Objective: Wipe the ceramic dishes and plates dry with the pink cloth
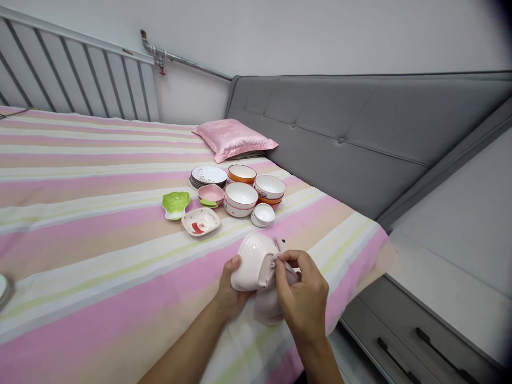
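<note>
My left hand [232,290] is closed around the side of a glossy pale pinkish-white bowl [253,255], held tilted above the bed. At the bowl's right edge, my right hand [304,290] pinches a greyish-pink cloth [269,305] between thumb and fingers. The cloth lies against the bowl and hangs below it. Part of the bowl is hidden behind the cloth and my fingers. Just beyond my hands is a small stack of white dishes [264,213]. A square dish with a red pattern [200,222] lies farther left.
Past these stand white bowls [241,197], orange bowls [242,173], stacked plates [208,175], a pink dish [211,193] and a green leaf-shaped dish [176,204]. A pink pillow [236,137] rests by the grey headboard [340,117]. A drawer cabinet [416,320] stands right of the bed.
</note>
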`<state>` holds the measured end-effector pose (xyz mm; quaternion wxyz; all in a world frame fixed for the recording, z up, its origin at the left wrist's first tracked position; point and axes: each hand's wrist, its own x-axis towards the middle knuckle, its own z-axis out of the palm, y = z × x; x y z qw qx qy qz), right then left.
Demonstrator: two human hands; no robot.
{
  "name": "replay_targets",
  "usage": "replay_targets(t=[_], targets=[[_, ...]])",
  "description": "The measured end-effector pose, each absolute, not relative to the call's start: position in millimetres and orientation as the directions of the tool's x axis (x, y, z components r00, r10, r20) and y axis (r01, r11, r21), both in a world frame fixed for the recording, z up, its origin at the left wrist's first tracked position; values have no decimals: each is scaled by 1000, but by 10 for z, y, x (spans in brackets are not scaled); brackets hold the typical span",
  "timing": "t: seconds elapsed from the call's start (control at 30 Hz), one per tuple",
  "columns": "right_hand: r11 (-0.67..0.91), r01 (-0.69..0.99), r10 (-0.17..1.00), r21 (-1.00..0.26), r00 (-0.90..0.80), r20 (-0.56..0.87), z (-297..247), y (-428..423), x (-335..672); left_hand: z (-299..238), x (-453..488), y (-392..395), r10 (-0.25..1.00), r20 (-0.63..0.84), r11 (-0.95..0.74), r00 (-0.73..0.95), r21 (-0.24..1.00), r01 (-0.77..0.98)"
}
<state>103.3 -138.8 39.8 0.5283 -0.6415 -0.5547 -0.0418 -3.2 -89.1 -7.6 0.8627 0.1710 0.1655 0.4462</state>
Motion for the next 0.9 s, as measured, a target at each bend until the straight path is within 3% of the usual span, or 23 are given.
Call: replay_targets(t=[0.17,0.33,0.5,0.6,0.77,0.9], targets=[[172,703,763,-690,348,545,411,-1394,1056,-59,-28,-868,844,-125,524,521,403,-751],[97,504,829,-858,436,349,342,-1363,1217,-85,-33,-850,843,-177,528,509,456,-716],[56,218,674,-974,712,198,197,-1219,1561,-86,-60,-858,821,-187,553,539,493,-672],[280,-49,505,-959,857,104,150,-1162,1814,-65,-68,-864,826,-144,533,545,516,-670],[475,-128,288,-871,958,16,156,-1213,2172,-54,-63,-861,844,-80,490,531,518,-701],[507,-213,362,-835,932,-18,203,-1225,2096,-49,-64,-864,827,-36,473,561,583,-661]])
